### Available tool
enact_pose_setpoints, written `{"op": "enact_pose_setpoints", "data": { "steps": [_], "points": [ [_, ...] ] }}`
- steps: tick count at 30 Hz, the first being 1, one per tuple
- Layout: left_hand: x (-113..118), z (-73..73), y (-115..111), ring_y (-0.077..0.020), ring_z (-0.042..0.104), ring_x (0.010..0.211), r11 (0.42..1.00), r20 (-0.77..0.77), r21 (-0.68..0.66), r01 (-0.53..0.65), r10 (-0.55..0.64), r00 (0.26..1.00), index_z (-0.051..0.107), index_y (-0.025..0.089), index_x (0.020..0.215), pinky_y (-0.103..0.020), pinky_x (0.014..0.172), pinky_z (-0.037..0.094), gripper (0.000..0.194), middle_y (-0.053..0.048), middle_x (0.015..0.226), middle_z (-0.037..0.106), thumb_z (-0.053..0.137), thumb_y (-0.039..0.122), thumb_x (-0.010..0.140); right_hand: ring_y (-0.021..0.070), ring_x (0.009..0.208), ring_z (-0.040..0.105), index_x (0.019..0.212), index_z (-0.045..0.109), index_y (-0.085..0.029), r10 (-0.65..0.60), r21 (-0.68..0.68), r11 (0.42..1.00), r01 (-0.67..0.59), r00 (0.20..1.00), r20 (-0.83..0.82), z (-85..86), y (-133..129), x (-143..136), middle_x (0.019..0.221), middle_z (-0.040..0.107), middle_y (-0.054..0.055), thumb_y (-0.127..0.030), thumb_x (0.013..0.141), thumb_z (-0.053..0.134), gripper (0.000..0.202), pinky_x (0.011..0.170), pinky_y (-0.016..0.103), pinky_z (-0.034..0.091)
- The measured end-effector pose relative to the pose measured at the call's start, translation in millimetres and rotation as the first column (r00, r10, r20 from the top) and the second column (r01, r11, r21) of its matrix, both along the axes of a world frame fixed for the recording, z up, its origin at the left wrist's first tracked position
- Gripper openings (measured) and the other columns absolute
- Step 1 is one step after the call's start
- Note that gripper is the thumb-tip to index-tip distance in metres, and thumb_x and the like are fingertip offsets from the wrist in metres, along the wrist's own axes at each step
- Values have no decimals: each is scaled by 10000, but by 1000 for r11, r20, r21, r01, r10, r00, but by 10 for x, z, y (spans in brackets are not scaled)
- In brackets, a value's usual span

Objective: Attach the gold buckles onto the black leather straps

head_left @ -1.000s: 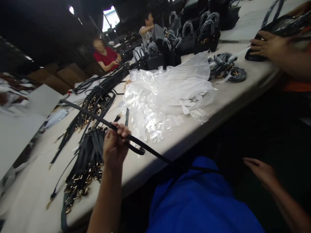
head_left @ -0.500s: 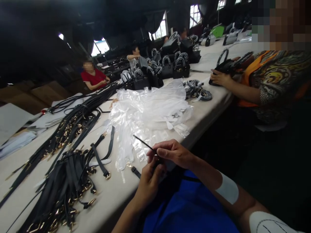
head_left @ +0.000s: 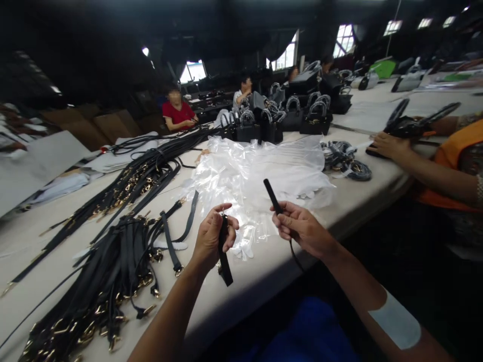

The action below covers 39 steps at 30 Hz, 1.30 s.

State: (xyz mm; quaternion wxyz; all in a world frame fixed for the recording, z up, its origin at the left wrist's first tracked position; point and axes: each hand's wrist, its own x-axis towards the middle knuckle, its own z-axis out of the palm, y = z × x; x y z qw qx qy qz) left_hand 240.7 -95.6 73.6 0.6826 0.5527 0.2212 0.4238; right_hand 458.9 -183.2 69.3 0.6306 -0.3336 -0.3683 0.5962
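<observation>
My left hand [head_left: 213, 234] is closed around one black strap [head_left: 225, 269], whose wide end hangs below the fingers, with a bit of metal at the fingertips. To the right, my right hand [head_left: 302, 229] grips a black strap end [head_left: 271, 193] that points up and away. A thin dark length trails down from that hand past the table edge. Whether both hands hold the same strap I cannot tell. Left of my hands lies a pile of black straps [head_left: 113, 261] with gold buckles and clasps. Clear plastic sleeves [head_left: 264, 166] are spread beyond my hands.
Long black straps [head_left: 151, 166] stretch along the table's left side. Black handbags [head_left: 294, 118] with wrapped handles stand at the back. Bundled wrapped cords [head_left: 345, 158] lie right of the plastic. A co-worker's hand [head_left: 390, 146] rests on a bag at right; a person in red [head_left: 179, 115] sits farther off.
My hands were together near the table edge and are now apart, raised over the table, each with black strap in it. The view has turned left.
</observation>
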Motion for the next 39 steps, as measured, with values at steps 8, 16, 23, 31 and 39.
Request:
{"op": "enact_pose_setpoints", "data": {
  "steps": [8,16,23,31,39],
  "points": [
    [-27,52,553,-108,614,664,932,-32,343,-119,138,990,470,183,1116,-251,615,521,232,-44,930,653,558,278,924,16,426,157,934,612,-147,157,-101,982,-158,987,-18,-176,961,-441,563,396,-81,-418,838,675,294,372,166,93],
    [-173,-269,823,-157,638,812,987,-22,67,-144,145,989,614,183,1170,-299,719,551,327,-50,927,655,653,276,859,29,452,133,923,611,-139,279,-186,935,-301,951,-132,-353,1615,-701,547,328,-93,-411,806,707,311,366,136,88],
    [-300,-445,888,-70,532,653,958,68,-252,-135,156,985,650,170,1151,-162,569,437,348,-11,768,571,707,275,824,29,449,96,953,609,-156,245,-185,945,-270,958,-145,-504,1610,-583,546,355,-93,-379,797,721,294,359,138,74],
    [-291,-448,825,-79,522,665,981,-103,97,-170,180,978,638,243,1212,-255,716,495,329,-32,931,551,610,244,885,22,442,129,907,636,-116,454,-292,837,-463,885,-100,-526,1552,-695,547,350,-82,-506,852,625,394,366,140,70],
    [-210,-716,764,-146,584,581,800,-243,547,-248,435,867,671,382,1161,-235,409,516,316,-54,984,596,592,349,857,31,390,240,798,557,-157,498,-419,737,-531,845,-194,-647,1603,-777,538,415,-69,-229,811,622,98,345,141,107]
  ]
}}
